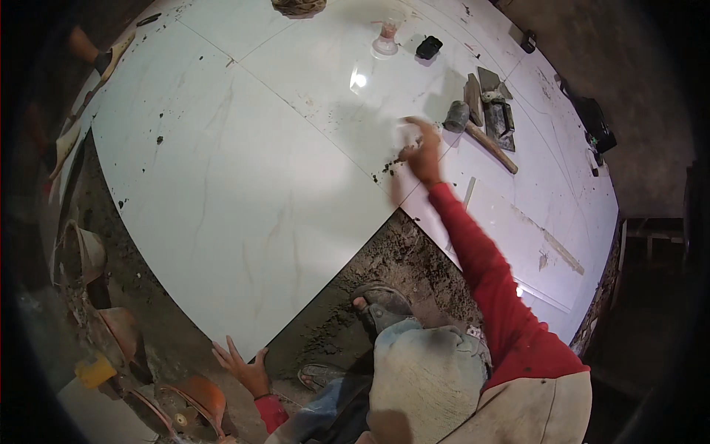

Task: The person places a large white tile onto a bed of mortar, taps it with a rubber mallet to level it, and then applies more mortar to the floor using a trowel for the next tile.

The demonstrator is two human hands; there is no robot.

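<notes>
My left hand (238, 362) has its fingers spread at the lower corner of a large white veined tile (222, 207). My right hand (418, 152) reaches over the tile joints beside small dark crumbs of mortar (381, 174); motion smears its fingers, so its grip is unclear. Just right of it lie a mallet (488, 144) with a wooden handle and dark head, a trowel (500, 122) and a wooden block (473, 100). Below the tile corner is a patch of wet mortar (407, 244), with my sandalled foot (381, 303) on it.
A glass (387, 37) and small black object (429, 48) sit farther back, a black tool (595, 126) at right. Another person's feet (111, 59) are at upper left. Orange pans (196, 399) and a yellow object (95, 370) line the lower left. A tile strip (518, 244) lies at right.
</notes>
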